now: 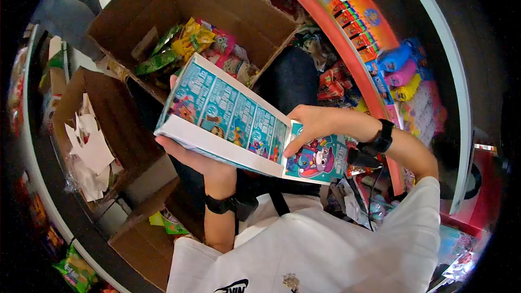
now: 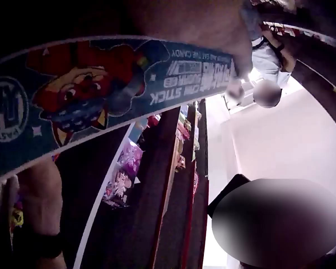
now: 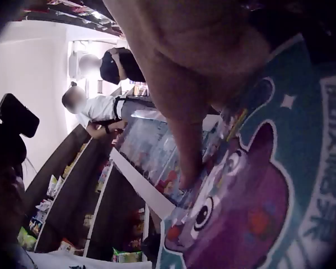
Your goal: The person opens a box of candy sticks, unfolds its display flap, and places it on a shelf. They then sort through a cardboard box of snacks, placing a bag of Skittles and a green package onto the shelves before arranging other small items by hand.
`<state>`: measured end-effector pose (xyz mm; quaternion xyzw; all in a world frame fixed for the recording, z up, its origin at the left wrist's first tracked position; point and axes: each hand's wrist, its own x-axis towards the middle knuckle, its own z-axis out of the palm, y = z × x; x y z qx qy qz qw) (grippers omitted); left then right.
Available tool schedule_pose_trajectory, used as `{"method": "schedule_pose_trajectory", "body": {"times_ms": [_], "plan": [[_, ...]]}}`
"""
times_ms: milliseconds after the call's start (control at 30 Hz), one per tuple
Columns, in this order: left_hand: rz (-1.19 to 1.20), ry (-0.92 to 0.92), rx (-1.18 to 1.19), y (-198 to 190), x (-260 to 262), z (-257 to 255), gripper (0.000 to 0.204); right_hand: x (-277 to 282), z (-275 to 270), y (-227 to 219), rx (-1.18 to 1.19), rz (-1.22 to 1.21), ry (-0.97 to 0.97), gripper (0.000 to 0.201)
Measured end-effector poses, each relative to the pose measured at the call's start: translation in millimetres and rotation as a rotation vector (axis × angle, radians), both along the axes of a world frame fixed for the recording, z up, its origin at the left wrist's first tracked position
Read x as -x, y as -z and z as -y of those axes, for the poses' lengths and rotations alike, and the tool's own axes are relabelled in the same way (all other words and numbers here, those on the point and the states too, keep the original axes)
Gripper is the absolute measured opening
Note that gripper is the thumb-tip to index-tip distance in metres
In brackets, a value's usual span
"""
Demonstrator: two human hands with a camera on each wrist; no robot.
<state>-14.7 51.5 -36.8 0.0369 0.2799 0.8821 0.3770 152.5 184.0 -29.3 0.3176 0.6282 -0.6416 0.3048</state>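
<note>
Held tilted over the lap is a long white-edged candy display box (image 1: 233,125) with a row of teal packets (image 1: 217,111) showing in its open side. My left hand (image 1: 203,160) grips the box's left end from below, its thumb along the near edge and fingertips showing at the far side. At the other end, my right hand (image 1: 317,122) holds the teal header flap (image 1: 320,157), which carries a cartoon animal, with a finger or thumb reaching in by the last packet. In the right wrist view this flap (image 3: 241,207) looms close beside the hand.
A large carton (image 1: 217,0) with bagged snacks stands ahead. Another carton (image 1: 103,87) at left holds torn white card, and a third carton (image 1: 144,244) sits below it. Shelves with sweets and an orange display box (image 1: 374,21) line the right. Other people stand in the background.
</note>
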Motion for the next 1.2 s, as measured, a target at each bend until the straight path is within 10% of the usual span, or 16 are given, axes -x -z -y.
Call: {"method": "schedule_pose_trajectory", "body": {"times_ms": [300,367,467,633,800,967,1200], "plan": [[-0.116,-0.022,-0.010,0.7,-2.2,0.2,0.096,7.1,-4.7,-14.4,-0.235,0.020,-0.157,0.044],[0.002,-0.326,0.196,-4.8,-2.4,1.8,0.074,9.0,-12.7,-69.9,-0.746,0.140,-0.426,0.042],[-0.779,-0.433,0.422,42.7,16.8,15.0,0.071,-41.4,-11.5,-96.1,-1.086,-0.269,0.155,0.037],[0.039,-0.377,0.062,-6.4,12.5,-10.9,0.084,-95.5,37.5,-88.3,-1.263,-0.361,1.025,0.024],[-0.035,-0.355,0.066,11.5,-5.3,-14.2,0.093,-48.5,96.3,-14.1,-0.497,-0.747,1.164,0.047],[-0.187,-0.489,0.243,10.0,-50.9,-15.1,0.097,-10.4,76.7,-17.0,-0.613,-0.728,1.560,0.041],[0.435,0.551,-0.430,11.9,-25.7,8.0,0.119,-84.5,24.4,0.3,-0.989,-0.679,1.314,0.035]]}}
